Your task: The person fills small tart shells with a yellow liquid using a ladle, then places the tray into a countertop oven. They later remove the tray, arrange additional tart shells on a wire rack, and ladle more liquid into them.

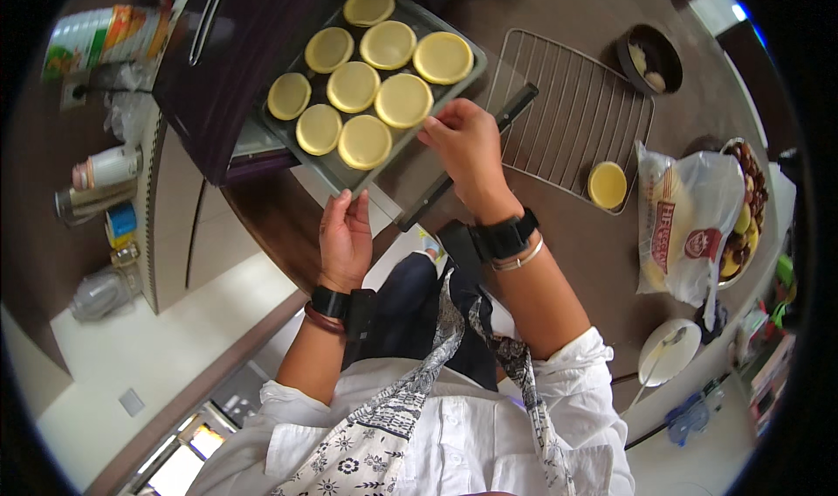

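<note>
A dark metal baking tray (pixel 330 169) slants across the upper middle, bearing several pale yellow tart shells (pixel 353 87) in rows. My left hand (pixel 347 237) grips its near left corner between thumb and fingers. Along the tray's right edge, my right hand (pixel 465 146) pinches the rim close to a shell. Behind the tray, a dark purple countertop oven (pixel 222 84) stands with its glass door lowered; the black door handle (pixel 425 201) passes beneath my right wrist. The tray's far left side reaches toward the oven opening, and how far it sits inside cannot be told.
Right of the tray lies a wire cooling rack (pixel 556 103) with one tart shell (pixel 607 185) on it. A dark bowl (pixel 671 61), a printed plastic bag (pixel 687 221), a fruit plate (pixel 743 221) and a white bowl with a spoon (pixel 668 358) stand along the right side.
</note>
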`<action>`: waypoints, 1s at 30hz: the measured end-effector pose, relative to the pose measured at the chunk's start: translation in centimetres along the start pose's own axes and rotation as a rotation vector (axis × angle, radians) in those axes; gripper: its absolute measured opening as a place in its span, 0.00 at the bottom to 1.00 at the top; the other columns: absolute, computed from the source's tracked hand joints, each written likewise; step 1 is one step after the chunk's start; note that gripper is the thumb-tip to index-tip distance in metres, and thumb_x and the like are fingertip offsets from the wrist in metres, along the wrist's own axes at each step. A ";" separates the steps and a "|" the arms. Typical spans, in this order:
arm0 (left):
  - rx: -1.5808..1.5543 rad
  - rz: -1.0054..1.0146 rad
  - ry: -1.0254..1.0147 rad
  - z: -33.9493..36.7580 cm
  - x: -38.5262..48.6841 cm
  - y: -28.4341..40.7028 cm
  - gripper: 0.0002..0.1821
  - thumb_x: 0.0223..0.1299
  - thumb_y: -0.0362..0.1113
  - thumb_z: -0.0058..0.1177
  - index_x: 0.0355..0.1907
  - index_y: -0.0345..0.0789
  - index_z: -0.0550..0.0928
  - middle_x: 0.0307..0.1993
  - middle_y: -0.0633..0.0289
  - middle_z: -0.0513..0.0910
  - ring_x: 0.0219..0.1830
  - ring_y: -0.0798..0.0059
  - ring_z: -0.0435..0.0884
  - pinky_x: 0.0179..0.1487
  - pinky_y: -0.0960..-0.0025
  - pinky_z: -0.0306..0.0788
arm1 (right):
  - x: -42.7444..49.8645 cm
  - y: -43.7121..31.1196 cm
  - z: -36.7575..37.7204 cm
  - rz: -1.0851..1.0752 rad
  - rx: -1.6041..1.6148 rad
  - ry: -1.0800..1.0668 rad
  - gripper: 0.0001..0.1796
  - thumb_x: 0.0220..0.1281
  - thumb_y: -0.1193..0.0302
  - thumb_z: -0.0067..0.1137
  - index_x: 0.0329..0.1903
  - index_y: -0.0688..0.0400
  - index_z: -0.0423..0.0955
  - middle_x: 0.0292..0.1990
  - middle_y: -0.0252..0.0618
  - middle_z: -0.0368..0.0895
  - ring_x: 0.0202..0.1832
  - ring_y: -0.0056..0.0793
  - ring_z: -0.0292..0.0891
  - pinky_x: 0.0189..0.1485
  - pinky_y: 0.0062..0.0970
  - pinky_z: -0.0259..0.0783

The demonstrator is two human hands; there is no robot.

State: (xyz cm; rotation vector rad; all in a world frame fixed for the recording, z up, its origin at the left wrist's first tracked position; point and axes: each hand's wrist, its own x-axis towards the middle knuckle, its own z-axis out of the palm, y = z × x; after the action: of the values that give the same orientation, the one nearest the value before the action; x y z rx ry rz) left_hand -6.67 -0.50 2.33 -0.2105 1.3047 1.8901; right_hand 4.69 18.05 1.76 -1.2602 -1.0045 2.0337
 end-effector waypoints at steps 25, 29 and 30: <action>-0.156 -0.040 0.004 1.1 -5.8 -4.9 0.13 0.66 0.27 0.52 0.53 0.31 0.79 0.48 0.64 0.82 0.49 0.78 0.81 0.57 0.73 0.77 | -4.9 -0.3 -5.1 -0.005 -0.033 -0.028 0.05 0.68 0.78 0.57 0.37 0.64 0.69 0.32 0.32 0.76 0.35 0.16 0.75 0.46 0.19 0.77; -0.137 -0.059 0.011 1.0 -6.1 -5.1 0.12 0.67 0.28 0.51 0.52 0.34 0.80 0.48 0.66 0.83 0.48 0.79 0.81 0.57 0.73 0.76 | -5.4 0.1 -5.4 -0.002 -0.026 -0.013 0.06 0.68 0.78 0.58 0.37 0.64 0.69 0.33 0.32 0.76 0.35 0.16 0.75 0.46 0.20 0.77; -0.134 -0.066 0.013 1.0 -6.1 -5.2 0.12 0.67 0.28 0.51 0.51 0.35 0.80 0.47 0.66 0.83 0.48 0.79 0.81 0.57 0.72 0.76 | -5.5 0.2 -5.4 -0.008 -0.031 -0.015 0.06 0.68 0.77 0.58 0.37 0.64 0.69 0.33 0.32 0.76 0.35 0.17 0.75 0.46 0.20 0.77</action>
State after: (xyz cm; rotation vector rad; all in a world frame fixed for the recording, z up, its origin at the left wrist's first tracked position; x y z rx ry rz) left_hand 1.25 -2.19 2.43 -0.3321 1.1665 1.9239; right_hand 11.87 15.45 2.78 -1.2567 -1.0496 2.0313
